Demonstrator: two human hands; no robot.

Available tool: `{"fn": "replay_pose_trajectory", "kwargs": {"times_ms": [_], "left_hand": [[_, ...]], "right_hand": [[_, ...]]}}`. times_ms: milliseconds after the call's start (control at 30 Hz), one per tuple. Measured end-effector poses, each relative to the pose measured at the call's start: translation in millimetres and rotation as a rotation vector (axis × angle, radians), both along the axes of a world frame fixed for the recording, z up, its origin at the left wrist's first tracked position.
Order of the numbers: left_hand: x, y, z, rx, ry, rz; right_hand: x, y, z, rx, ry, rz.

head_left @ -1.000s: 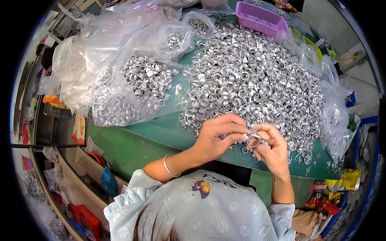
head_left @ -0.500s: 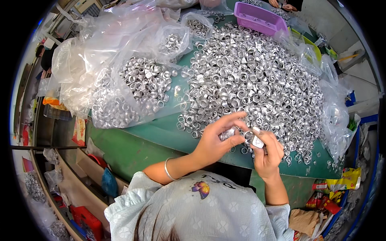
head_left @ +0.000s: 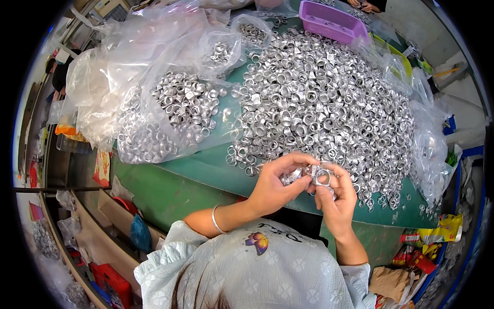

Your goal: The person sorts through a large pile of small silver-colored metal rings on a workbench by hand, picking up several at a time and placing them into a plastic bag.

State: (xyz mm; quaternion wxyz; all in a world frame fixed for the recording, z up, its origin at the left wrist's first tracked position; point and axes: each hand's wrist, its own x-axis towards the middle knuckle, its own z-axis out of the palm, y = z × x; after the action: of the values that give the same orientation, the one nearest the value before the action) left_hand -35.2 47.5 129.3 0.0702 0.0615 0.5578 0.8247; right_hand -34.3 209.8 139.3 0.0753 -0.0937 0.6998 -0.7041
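Drawn together now, the left hand (head_left: pixel 272 189), cupping several shiny silver metal rings (head_left: pixel 293 176), meets the right hand (head_left: pixel 337 205), which grips one round silver metal ring (head_left: pixel 317 176) above the green counter's (head_left: pixel 206 172) near edge, seemingly bringing both to it.

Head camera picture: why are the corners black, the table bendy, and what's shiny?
Head view: the wide fisheye lens leaves black corners and bends the front edge of the table; head view again: light glints off the rings and plastic bag.
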Motion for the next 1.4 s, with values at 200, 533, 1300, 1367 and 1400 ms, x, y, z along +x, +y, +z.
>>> {"fn": "replay_pose_trajectory", "kwargs": {"times_ms": [200, 533, 1300, 1367, 1400], "left_hand": [[2, -9, 5, 0.024, 0.018, -0.099], [2, -15, 2, -0.407, 0.477, 0.053], [20, -1, 15, -0.485, 0.446, 0.171], [20, 0, 15, -0.494, 0.482, 0.196], [18, 1, 14, -0.503, 0.52, 0.218]], "right_hand": [[-3, 8, 9, 0.334, 0.336, 0.081], [4, 8, 15, 0.286, 0.274, 0.169], [15, 9, 12, 0.29, 0.25, 0.021], [18, 6, 10, 0.284, 0.278, -0.025], [19, 4, 10, 0.217, 0.249, -0.046]]}}
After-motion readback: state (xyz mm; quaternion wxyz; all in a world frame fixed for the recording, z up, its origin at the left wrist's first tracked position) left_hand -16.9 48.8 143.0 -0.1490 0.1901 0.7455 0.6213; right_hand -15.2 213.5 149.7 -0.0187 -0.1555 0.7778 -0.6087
